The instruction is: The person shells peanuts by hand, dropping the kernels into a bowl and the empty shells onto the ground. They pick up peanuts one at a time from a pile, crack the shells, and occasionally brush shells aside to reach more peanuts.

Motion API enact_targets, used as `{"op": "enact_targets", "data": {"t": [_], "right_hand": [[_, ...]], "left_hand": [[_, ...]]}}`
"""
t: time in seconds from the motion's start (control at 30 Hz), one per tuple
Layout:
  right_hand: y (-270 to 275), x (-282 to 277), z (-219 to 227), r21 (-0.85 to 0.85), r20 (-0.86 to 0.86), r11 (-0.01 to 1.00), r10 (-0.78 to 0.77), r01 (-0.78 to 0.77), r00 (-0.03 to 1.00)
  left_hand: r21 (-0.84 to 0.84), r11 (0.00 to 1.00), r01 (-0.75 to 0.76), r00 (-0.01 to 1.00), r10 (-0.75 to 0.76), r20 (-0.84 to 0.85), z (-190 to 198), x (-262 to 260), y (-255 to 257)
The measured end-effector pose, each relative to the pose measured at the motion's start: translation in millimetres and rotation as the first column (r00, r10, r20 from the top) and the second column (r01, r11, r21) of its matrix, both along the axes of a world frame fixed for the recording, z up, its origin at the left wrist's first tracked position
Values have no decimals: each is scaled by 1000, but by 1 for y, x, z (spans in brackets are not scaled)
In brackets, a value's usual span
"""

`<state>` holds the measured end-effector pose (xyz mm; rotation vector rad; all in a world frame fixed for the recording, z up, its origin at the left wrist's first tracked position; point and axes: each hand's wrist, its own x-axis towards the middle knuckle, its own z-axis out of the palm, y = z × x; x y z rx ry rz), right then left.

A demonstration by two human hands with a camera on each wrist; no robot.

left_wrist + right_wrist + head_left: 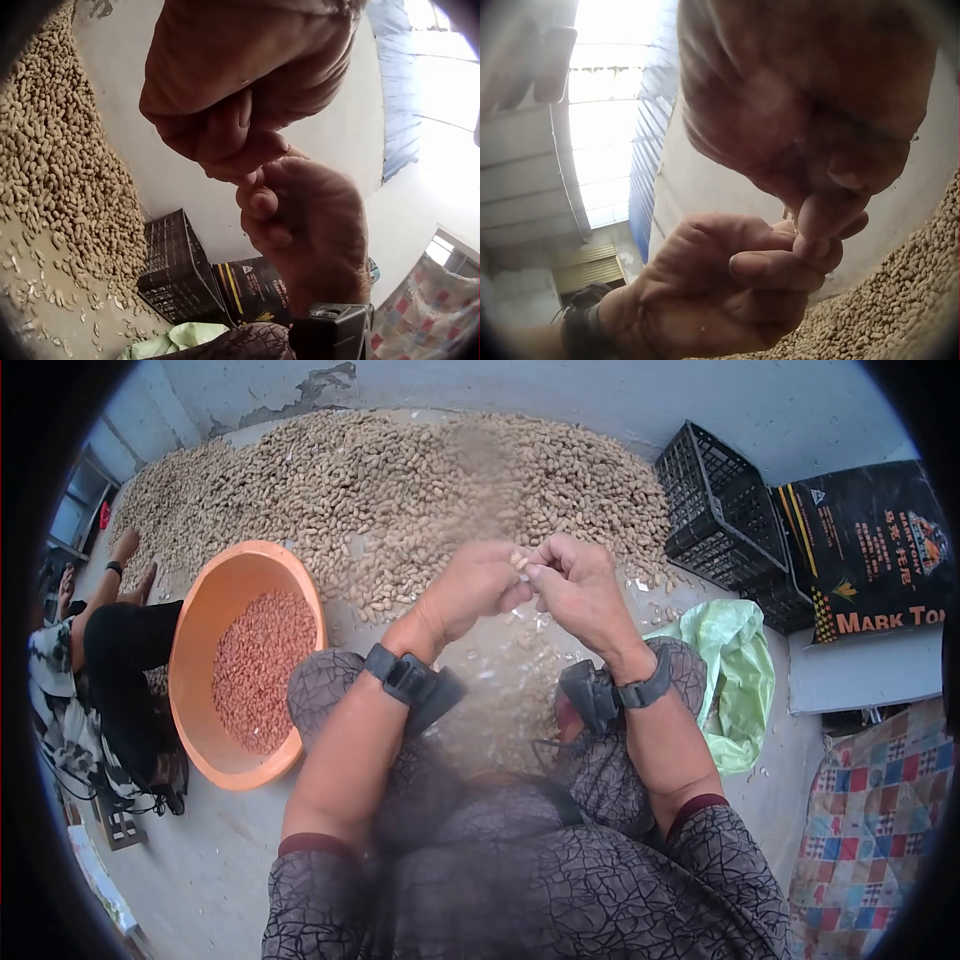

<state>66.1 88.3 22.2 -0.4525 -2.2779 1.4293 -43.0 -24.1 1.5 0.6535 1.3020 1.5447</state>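
Observation:
Both hands meet in front of the person, over the near edge of a wide heap of unshelled peanuts. Between the fingertips is a peanut, its tan shell partly hidden by the fingers. The left hand pinches it from the left, fingers curled. From the other side the right hand pinches it with thumb and bent forefinger. In the left wrist view the fingertips of the left hand and right hand touch. An orange basin stands left of the left arm, with reddish shelled peanuts inside.
Behind the right arm lies a green plastic bag. Black crates and a black printed sack stand at right, near a patchwork cloth. Another person sits at left. Shell bits litter the floor.

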Motion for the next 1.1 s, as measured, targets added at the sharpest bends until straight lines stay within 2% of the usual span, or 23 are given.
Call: {"op": "enact_targets", "data": {"t": [0.1,0.17,0.2,0.27,0.37,0.43,0.47,0.5,0.53,0.63,0.7,0.73,0.8,0.83,0.93,1.07,1.1], "right_hand": [[4,3,1,-24,-1,1000,8,-8,1000],[8,3,0,-131,9,990,62,-60,998],[9,3,2,-130,8,990,62,-60,998],[9,4,7,-270,19,962,59,-52,998],[15,4,8,-340,50,940,59,-39,997],[21,3,10,-365,60,930,61,-35,996],[22,4,10,-402,88,916,61,-21,994],[23,5,10,-432,65,901,72,-37,995],[24,6,12,-430,70,902,71,-34,995],[24,9,21,-418,79,905,128,-84,989],[22,10,27,-218,192,973,120,-77,974],[21,8,24,-218,193,973,121,-77,974],[19,6,16,-166,60,985,47,-36,997],[20,5,15,-166,61,986,45,-34,997],[23,5,13,-180,113,981,90,-69,990],[27,2,12,-363,75,926,135,-99,988],[26,5,11,-435,52,895,134,-98,990]], "left_hand": [[7,1000,-12,998,11,57,3,3,-1],[11,1000,-25,995,24,97,6,2,-2],[38,999,-37,996,33,86,8,2,-3],[65,997,-48,996,43,76,7,-1,-4],[84,996,-34,999,36,-21,-1,-1,-1],[80,994,-70,973,85,-213,1,3,0],[84,994,-71,972,87,-219,2,2,0],[49,995,-86,951,97,-294,1,2,0],[16,995,-103,926,102,-364,-1,2,2],[-30,993,-114,908,92,-409,0,2,2],[-19,989,-145,876,120,-468,8,7,1],[-6,985,-171,839,142,-525,13,10,0],[2,986,-164,827,138,-545,16,13,0],[12,987,-158,813,137,-566,16,14,0],[21,997,-79,783,75,-618,11,10,-2],[-45,999,-9,828,-18,-561,16,9,-7],[-67,996,-51,846,7,-532,19,9,-7]]}}
